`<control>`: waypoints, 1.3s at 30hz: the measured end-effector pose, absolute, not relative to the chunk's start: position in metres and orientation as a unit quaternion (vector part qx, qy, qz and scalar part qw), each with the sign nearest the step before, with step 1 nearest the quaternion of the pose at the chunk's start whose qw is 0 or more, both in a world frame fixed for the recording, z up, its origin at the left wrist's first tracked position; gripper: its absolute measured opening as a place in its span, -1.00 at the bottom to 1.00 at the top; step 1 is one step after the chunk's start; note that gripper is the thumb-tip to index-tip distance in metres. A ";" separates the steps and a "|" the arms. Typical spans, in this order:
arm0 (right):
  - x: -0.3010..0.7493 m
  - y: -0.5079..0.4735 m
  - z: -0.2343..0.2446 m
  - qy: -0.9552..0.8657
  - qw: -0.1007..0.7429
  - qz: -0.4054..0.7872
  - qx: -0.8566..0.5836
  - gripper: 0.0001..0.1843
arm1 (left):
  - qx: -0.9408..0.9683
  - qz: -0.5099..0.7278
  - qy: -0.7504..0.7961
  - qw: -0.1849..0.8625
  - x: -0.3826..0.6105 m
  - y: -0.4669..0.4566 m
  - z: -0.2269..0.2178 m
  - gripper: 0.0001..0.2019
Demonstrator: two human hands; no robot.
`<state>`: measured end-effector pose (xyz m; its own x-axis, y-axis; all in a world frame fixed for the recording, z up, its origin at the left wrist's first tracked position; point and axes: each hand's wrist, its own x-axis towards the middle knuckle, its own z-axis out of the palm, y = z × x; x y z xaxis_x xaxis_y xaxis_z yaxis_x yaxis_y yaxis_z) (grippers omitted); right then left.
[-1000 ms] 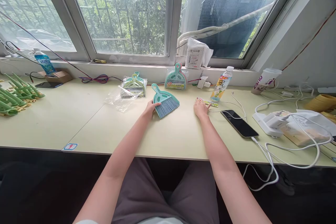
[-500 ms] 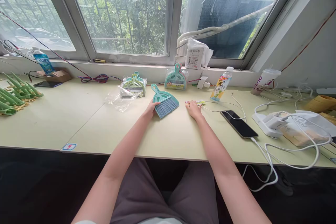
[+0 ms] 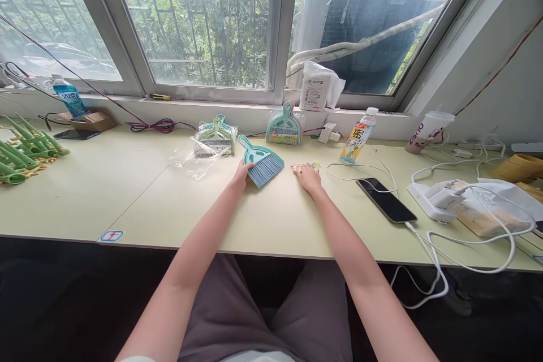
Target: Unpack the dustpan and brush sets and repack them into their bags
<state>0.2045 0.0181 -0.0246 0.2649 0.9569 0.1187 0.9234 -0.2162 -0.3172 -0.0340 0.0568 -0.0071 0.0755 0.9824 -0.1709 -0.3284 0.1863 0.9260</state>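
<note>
Before a window [image 3: 207,22], on a pale surface [image 3: 271,223], the left hand [image 3: 241,175] has fingers clamped on a turquoise dustpan [image 3: 258,153] and brush [image 3: 266,172]. Just right, the right hand [image 3: 310,179] partly covers a colourful strip [image 3: 315,165], its grip unclear.

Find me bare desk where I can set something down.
Between the left forearm and right forearm, from the brush to the near edge of the desk, it's bare; so is the patch between the green tubes and plastic wrap. The right side is crowded: phone, white cables, power strip.
</note>
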 end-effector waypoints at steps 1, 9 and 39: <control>0.204 0.017 -0.023 -0.611 0.166 0.054 -0.772 -0.45 | 0.371 0.520 0.438 0.633 -0.034 0.057 -0.007 -0.49; 0.199 0.013 -0.008 -0.565 0.312 0.067 -0.761 -0.57 | 0.374 0.517 0.435 0.636 -0.033 0.058 -0.007 -0.49; 0.111 -0.019 0.004 -0.695 0.325 0.032 -0.640 -0.47 | 0.424 0.575 0.300 0.632 -0.026 0.047 -0.010 -0.48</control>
